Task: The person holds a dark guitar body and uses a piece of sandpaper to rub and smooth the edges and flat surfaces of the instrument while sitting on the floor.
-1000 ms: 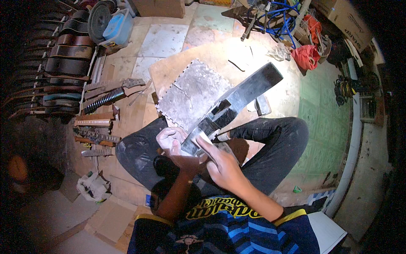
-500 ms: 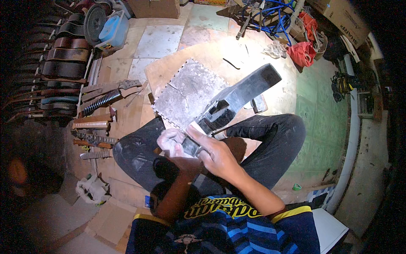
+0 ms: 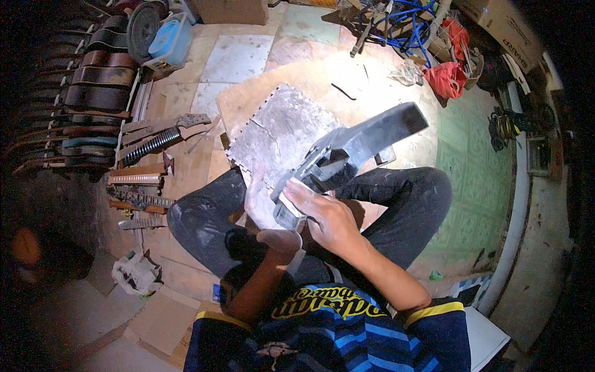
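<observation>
A dark, dusty guitar body (image 3: pixel 378 135) with cut-out cavities is tilted over my lap, its far end raised toward the upper right. My left hand (image 3: pixel 260 201) is dusted white and cradles the near end, fingers stretched along its left side and the heel of the hand beneath. On the near edge, my right hand (image 3: pixel 325 214) presses a small pale pad (image 3: pixel 291 189), perhaps folded sandpaper; its fingers are closed over it and partly hide it. A grey, dust-covered foam mat (image 3: pixel 282 121) with toothed edges lies beyond, partly covered by the guitar body.
Guitar necks (image 3: pixel 152 149) lie on the floor at the left, below a row of guitar bodies (image 3: pixel 102 74). A blue tub (image 3: pixel 170 43) stands at the far left. Tangled blue hose (image 3: pixel 406 28) and a red bag (image 3: pixel 446 80) are at the far right. A crumpled pale bag (image 3: pixel 135 273) sits near left.
The guitar body has swung, its far end shifting right and slightly nearer. My left hand's curled fingers have straightened along its side. My right hand with the pad has moved slightly right.
</observation>
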### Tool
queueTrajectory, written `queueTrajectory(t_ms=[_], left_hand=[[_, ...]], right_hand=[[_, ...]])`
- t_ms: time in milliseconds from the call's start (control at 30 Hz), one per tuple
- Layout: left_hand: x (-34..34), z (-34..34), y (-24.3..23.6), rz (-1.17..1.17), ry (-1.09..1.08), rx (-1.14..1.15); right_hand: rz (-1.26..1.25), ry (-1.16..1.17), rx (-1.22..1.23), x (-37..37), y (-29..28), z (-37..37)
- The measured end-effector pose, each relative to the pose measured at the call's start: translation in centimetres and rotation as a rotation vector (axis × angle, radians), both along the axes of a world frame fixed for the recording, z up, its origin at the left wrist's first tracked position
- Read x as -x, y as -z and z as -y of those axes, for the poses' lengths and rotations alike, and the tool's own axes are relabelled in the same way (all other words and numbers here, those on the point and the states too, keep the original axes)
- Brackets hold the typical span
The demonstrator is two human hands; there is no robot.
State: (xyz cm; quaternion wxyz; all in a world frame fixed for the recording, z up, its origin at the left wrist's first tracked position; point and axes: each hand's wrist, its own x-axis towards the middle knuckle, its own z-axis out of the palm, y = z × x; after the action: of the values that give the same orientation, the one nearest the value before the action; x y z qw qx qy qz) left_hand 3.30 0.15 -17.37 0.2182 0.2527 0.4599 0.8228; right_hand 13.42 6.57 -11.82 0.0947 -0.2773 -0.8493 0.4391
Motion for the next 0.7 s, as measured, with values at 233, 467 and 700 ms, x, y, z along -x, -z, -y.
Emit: queueTrajectory(t_ms=[233,467,700], left_hand=[[-1.8,-0.1,0.4,-0.092,0.046,-0.013],[-2.4,0.2,0.3,-0.119,0.060,-0.010],[-2.9,0.3,0.5,-0.129,0.073,-0.003]], right_hand=[[0.102,-0.028,0.061,0.0,-2.5,-0.3],[0.118,-0.103,0.025,-0.9,-3.7,-1.2],[0.086,-0.102,0.101,-1.0,-4.2,-1.5]])
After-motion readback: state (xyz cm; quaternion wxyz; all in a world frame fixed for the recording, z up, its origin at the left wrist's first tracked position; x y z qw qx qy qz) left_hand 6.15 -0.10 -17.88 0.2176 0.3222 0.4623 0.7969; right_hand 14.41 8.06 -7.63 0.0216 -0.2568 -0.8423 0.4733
